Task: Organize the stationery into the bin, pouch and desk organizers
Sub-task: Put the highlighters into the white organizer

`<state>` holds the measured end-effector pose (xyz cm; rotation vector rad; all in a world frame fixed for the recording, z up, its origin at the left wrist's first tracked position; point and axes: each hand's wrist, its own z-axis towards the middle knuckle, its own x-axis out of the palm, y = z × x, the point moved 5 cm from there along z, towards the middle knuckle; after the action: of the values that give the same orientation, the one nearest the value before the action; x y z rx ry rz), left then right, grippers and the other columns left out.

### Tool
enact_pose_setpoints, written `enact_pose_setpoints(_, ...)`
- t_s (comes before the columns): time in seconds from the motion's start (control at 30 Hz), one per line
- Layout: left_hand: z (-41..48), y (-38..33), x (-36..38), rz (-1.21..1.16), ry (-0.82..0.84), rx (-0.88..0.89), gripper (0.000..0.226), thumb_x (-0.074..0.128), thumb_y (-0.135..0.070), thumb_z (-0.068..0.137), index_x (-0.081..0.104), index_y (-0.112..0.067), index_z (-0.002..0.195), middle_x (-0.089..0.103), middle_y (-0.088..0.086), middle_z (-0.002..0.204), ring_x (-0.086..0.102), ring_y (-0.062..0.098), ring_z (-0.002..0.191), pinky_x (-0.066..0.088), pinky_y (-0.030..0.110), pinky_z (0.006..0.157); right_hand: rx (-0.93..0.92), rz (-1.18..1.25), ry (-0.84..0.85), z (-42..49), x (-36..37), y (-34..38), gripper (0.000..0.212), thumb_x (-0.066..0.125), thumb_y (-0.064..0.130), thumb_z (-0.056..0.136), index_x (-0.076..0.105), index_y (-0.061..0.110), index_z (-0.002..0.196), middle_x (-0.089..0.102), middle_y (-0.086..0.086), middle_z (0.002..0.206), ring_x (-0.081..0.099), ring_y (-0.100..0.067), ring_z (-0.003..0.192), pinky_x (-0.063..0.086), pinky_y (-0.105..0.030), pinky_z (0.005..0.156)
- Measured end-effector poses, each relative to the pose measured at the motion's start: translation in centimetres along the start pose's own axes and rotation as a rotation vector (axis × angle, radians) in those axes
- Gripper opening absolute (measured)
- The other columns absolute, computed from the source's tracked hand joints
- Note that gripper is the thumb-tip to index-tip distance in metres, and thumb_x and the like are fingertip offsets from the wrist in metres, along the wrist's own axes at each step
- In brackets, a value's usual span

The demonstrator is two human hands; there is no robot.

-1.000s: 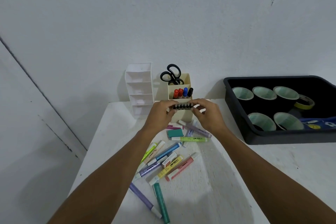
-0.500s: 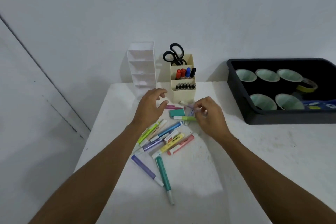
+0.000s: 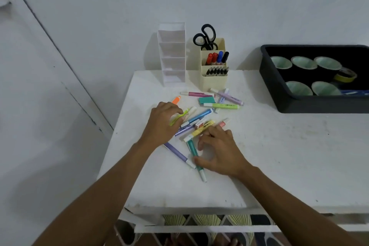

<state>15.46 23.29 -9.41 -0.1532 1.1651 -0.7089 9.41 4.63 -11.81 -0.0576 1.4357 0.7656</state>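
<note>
White table (image 3: 279,156), black bin (image 3: 283,104) far R w/ tape rolls, white organizer (image 3: 172,56) & cream organizer (image 3: 214,83) at back, loose highlighters (image 3: 199,116) mid-table, left hand (image 3: 161,126) fingers curled on neon-green highlighter (image 3: 175,120), right hand (image 3: 221,154) thumb & forefinger pinching teal marker (image 3: 192,149) lying on table.

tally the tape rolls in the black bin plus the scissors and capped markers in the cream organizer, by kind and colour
large tape rolls: 5
yellow tape roll: 1
scissors: 1
red-capped markers: 2
blue-capped marker: 1
black-capped marker: 1
total: 11
</note>
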Motion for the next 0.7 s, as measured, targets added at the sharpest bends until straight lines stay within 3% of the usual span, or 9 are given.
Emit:
enact_pose_setpoints(0.1, -1.0, -0.2, 0.0, 0.018, -0.005, 0.025, 0.027, 0.059, -0.038, 0.085, 0.069, -0.017, 0.099, 0.066, -0.002, 0.105, 0.056, 0.019, 0.098, 0.047, 0.041, 0.080, 0.067, -0.063, -0.068, 0.2, -0.3, 0.3, 0.033, 0.058, 0.060, 0.073, 0.063, 0.031, 0.090, 0.051, 0.011, 0.106, 0.039, -0.010, 0.102, 0.035, -0.036, 0.084)
enact_pose_setpoints(0.2, -1.8, -0.9, 0.5, 0.015, 0.034, 0.054, 0.044, 0.051, -0.057, 0.084, 0.069, -0.022, 0.103, 0.063, -0.006, 0.111, 0.052, 0.012, 0.108, 0.041, 0.035, 0.088, 0.147, -0.133, -0.098, 0.3, -0.9, -0.6, 0.031, 0.058, 0.051, 0.078, 0.064, 0.032, 0.102, 0.051, 0.011, 0.107, 0.039, -0.009, 0.101, 0.034, -0.035, 0.084)
enact_pose_setpoints(0.3, -2.2, -1.8, 1.3, 0.043, 0.097, 0.133, 0.053, 0.056, -0.066, 0.077, 0.067, -0.024, 0.108, 0.062, -0.008, 0.113, 0.051, 0.012, 0.111, 0.038, 0.035, 0.093, 0.228, -0.110, -0.132, 0.1, -1.5, -2.6, 0.026, 0.060, 0.046, 0.083, 0.066, 0.034, 0.105, 0.051, 0.015, 0.109, 0.038, -0.005, 0.102, 0.036, -0.034, 0.086)
enact_pose_setpoints(0.43, -2.0, -2.3, 2.0, 0.087, 0.082, 0.202, 0.032, 0.065, -0.043, 0.081, 0.070, -0.020, 0.102, 0.066, -0.005, 0.106, 0.054, 0.015, 0.105, 0.044, 0.039, 0.091, 0.316, -0.023, -0.159, -0.1, -2.0, -4.1, 0.026, 0.063, 0.050, 0.083, 0.066, 0.035, 0.104, 0.050, 0.020, 0.110, 0.039, -0.001, 0.102, 0.037, -0.031, 0.088)
enact_pose_setpoints(0.53, -1.6, -2.6, 1.9, 0.067, 0.025, 0.181, 0.021, 0.062, -0.033, 0.086, 0.069, -0.017, 0.097, 0.066, -0.003, 0.098, 0.056, 0.014, 0.098, 0.040, 0.027, 0.088, 0.286, 0.034, -0.194, -0.1, -2.6, -4.3, 0.025, 0.064, 0.050, 0.083, 0.066, 0.034, 0.103, 0.051, 0.019, 0.110, 0.040, -0.002, 0.103, 0.034, -0.031, 0.088)
enact_pose_setpoints(0.7, 0.0, -2.2, 0.2, -0.142, -0.089, -0.055, 0.028, 0.046, -0.028, 0.099, 0.065, -0.010, 0.088, 0.062, 0.001, 0.083, 0.051, 0.012, 0.079, 0.037, 0.021, 0.071, 0.428, 0.087, -0.315, 1.4, -3.7, -7.4, 0.022, 0.056, 0.035, 0.093, 0.063, 0.026, 0.112, 0.056, 0.007, 0.121, 0.042, -0.011, 0.110, 0.035, -0.036, 0.095)
